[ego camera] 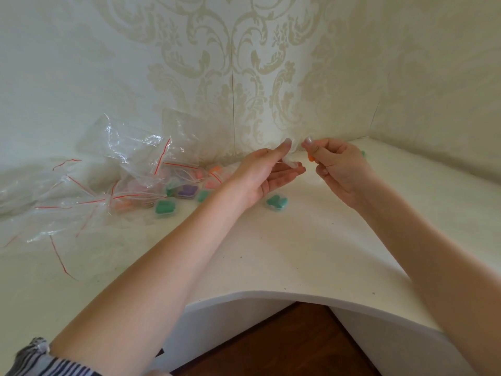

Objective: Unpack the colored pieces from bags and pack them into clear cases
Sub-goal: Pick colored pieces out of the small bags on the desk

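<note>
The person is wearing a black-and-white striped fabric sleeve [40,359], which is showing only at the upper left arm, bunched above the elbow; both forearms are showing bare to the wrists, and longish, pale glossy fingernails [286,143] are showing on both hands

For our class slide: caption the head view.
Left hand holds a clear case, right hand pinches an orange piece.

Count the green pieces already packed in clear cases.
3 plainly visible: one case below the left hand, one at the near edge of the bag pile, one between them. More may be hidden under the bags.
</note>
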Action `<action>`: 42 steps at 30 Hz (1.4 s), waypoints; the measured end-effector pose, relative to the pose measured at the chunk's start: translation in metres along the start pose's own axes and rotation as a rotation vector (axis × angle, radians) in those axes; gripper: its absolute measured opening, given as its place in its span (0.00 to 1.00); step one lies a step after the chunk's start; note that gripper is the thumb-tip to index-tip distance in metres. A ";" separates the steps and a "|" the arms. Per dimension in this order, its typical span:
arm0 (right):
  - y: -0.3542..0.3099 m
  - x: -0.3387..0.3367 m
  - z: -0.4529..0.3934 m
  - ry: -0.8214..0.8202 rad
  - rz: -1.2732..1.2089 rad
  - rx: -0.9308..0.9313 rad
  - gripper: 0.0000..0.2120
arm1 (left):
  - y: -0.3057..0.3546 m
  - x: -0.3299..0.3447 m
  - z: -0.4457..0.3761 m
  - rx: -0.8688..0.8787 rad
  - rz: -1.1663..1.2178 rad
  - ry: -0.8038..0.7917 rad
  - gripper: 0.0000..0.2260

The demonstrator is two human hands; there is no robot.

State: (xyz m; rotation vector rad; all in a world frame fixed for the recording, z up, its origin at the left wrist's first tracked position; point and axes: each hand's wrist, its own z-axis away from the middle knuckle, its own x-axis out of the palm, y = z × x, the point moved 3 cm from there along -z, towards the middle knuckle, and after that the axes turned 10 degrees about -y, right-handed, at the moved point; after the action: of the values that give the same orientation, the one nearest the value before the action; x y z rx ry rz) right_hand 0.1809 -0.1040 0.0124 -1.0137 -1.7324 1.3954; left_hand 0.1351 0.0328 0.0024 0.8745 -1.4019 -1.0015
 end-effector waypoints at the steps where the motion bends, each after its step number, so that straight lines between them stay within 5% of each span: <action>1: -0.001 0.000 0.000 0.007 0.014 -0.002 0.10 | -0.001 0.001 0.000 0.003 -0.012 -0.007 0.16; 3: -0.002 0.002 0.003 -0.006 0.038 -0.020 0.14 | -0.003 0.004 0.000 0.011 -0.032 -0.017 0.13; 8: -0.007 0.006 0.009 0.106 0.253 -0.144 0.04 | -0.004 0.008 0.001 0.020 -0.009 -0.059 0.10; 22: -0.008 0.007 0.012 0.268 0.348 -0.180 0.11 | -0.005 0.013 0.003 0.029 0.042 -0.144 0.10; 28: -0.011 0.011 0.014 0.242 0.250 -0.139 0.14 | -0.004 0.013 0.003 0.028 0.081 -0.070 0.07; 33: -0.009 0.005 0.003 0.247 -0.276 0.005 0.18 | -0.002 0.009 0.002 0.002 0.177 0.052 0.11; 36: -0.009 0.008 0.002 0.116 -0.354 0.000 0.16 | -0.002 0.007 0.001 0.003 0.164 0.093 0.08; 42: -0.004 0.008 0.003 0.125 0.035 -0.214 0.08 | -0.005 0.006 -0.002 0.023 0.072 0.098 0.09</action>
State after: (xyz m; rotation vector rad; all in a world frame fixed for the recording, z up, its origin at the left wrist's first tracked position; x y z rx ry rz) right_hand 0.1739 -0.0994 0.0162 -1.2245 -1.8050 1.1588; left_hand 0.1364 0.0253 0.0002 0.8724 -1.3544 -0.8782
